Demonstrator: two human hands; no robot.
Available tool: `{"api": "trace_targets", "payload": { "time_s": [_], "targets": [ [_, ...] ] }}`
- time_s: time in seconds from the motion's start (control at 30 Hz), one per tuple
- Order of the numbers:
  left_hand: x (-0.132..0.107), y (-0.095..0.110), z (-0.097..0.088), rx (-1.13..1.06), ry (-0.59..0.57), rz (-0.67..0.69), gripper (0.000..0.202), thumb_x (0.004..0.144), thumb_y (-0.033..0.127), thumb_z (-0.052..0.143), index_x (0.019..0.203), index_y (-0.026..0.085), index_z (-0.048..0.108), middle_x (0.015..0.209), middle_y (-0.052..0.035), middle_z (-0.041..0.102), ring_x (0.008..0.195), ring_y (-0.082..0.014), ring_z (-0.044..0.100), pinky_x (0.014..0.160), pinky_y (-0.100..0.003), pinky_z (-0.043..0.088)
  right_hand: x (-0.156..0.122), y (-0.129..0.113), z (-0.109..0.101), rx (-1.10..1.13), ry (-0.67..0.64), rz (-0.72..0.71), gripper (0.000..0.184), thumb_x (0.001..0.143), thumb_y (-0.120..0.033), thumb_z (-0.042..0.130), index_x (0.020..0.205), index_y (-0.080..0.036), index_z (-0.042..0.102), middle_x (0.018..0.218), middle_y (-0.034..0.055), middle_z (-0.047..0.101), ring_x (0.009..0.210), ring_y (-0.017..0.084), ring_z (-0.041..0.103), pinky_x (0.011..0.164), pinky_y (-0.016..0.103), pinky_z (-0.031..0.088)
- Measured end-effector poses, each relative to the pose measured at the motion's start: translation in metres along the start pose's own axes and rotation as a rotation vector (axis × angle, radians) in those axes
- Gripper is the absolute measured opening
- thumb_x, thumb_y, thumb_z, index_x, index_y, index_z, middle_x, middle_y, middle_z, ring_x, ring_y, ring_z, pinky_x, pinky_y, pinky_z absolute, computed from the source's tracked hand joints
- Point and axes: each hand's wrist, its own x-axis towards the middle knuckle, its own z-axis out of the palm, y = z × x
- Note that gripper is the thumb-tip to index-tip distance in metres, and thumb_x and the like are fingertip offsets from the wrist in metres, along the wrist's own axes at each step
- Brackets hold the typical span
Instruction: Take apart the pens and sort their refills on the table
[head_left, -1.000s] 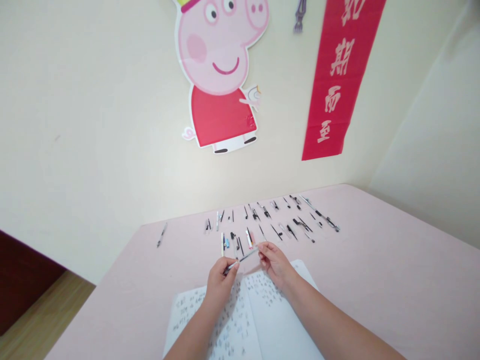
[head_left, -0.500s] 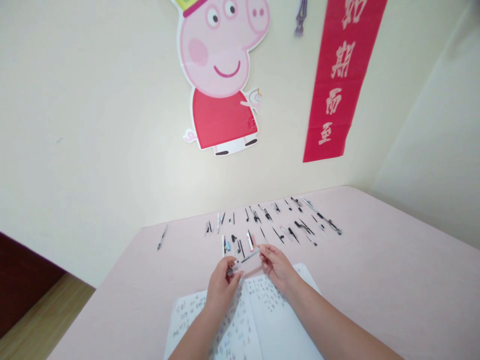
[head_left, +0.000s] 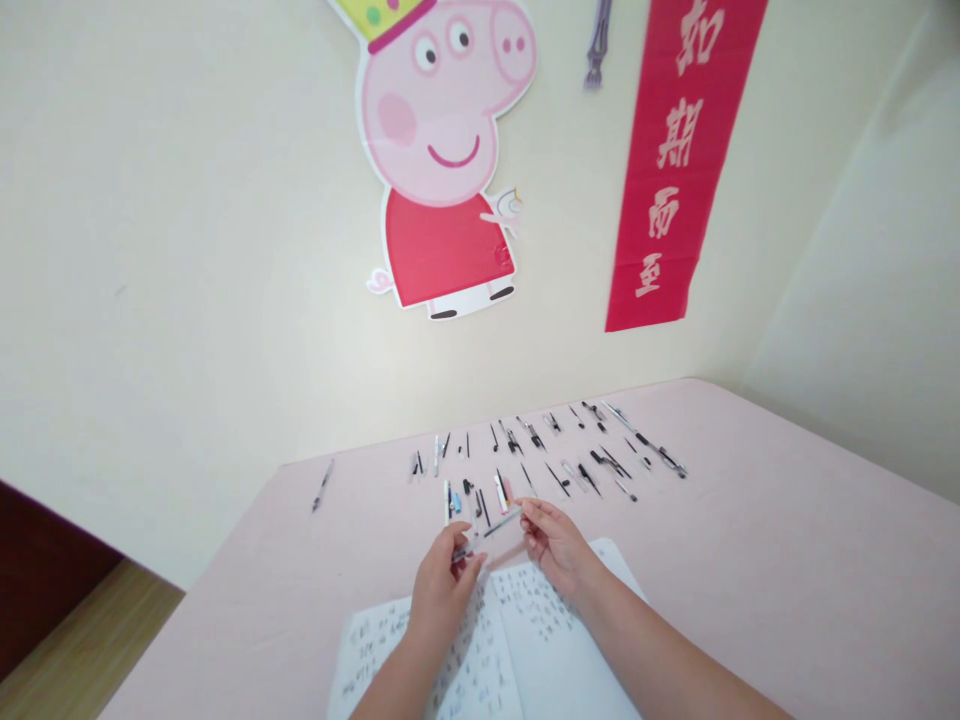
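Over the open notebook (head_left: 559, 660), my left hand (head_left: 442, 580) pinches a clear pen barrel (head_left: 466, 549) between thumb and fingers. My right hand (head_left: 551, 535) grips the far end of a thin pen refill (head_left: 501, 522) with its fingertips. The refill slants between the hands, its darker end pointing at the barrel. Whether the two pieces touch is too small to tell. Just beyond my hands lie loose pen parts, among them a white and pink barrel (head_left: 500, 494) and a light blue cap (head_left: 457, 502).
Several dark refills, caps and clear barrels lie in rows across the pink table (head_left: 750, 560). One pen (head_left: 323, 486) rests apart at the left. Behind the table rises a wall with a pig sticker (head_left: 450, 245) and a red banner (head_left: 679, 140).
The view has tipped up slightly, so the table sits a little lower. Both hands keep their grip on the barrel and refill, almost in the same position.
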Motion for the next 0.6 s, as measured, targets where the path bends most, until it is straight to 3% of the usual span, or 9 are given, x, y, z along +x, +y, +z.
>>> {"api": "trace_targets", "payload": {
  "time_s": [0.13,0.3,0.4,0.5,0.6],
  "targets": [
    [0.0004,-0.0004,-0.0014,0.084,-0.036,0.05,0.022,0.08,0.035,0.048,0.091,0.019,0.059,0.083,-0.0041,0.063,0.074,-0.0168,0.057,0.067,-0.028,0.044,-0.0007,-0.0018,0.0008,0.0,-0.008,0.012,0.028,0.05,-0.027,0.082,0.071,-0.014,0.068,0.053,-0.0038,0.054,0.047,0.004,0.046,0.04,0.012,0.035],
    [0.0015,0.0019,-0.0027,0.12,-0.084,0.113,0.031,0.087,0.037,0.037,0.076,0.018,0.059,0.074,-0.0041,0.06,0.073,-0.0169,0.056,0.068,-0.028,0.043,-0.0002,-0.0023,0.0004,0.02,-0.005,0.02,0.028,0.051,-0.027,0.082,0.071,-0.014,0.068,0.053,-0.004,0.054,0.047,0.003,0.046,0.041,0.011,0.035],
    [0.0008,0.0019,-0.0021,0.101,-0.094,0.097,0.029,0.086,0.037,0.037,0.082,0.018,0.059,0.079,-0.0049,0.061,0.077,-0.0174,0.057,0.07,-0.029,0.044,0.0002,-0.002,-0.0001,0.018,-0.011,0.022,0.027,0.051,-0.026,0.082,0.07,-0.014,0.067,0.053,-0.0041,0.054,0.047,0.003,0.046,0.041,0.011,0.035],
    [0.0001,0.0019,-0.0011,0.107,-0.067,0.038,0.027,0.079,0.037,0.05,0.098,0.018,0.056,0.087,-0.0055,0.062,0.077,-0.018,0.058,0.068,-0.03,0.045,0.0008,-0.0016,-0.0007,0.003,-0.026,0.018,0.028,0.053,-0.028,0.081,0.072,-0.014,0.067,0.052,-0.0043,0.054,0.046,0.003,0.045,0.04,0.011,0.034],
    [0.0002,0.0035,-0.0011,0.152,-0.05,0.04,0.022,0.077,0.033,0.052,0.092,0.018,0.056,0.082,-0.0041,0.061,0.074,-0.0176,0.057,0.065,-0.029,0.044,0.0014,-0.001,-0.0011,-0.006,-0.025,0.012,0.028,0.054,-0.028,0.081,0.073,-0.013,0.068,0.052,-0.004,0.055,0.046,0.003,0.046,0.04,0.012,0.034]
  ]
}}
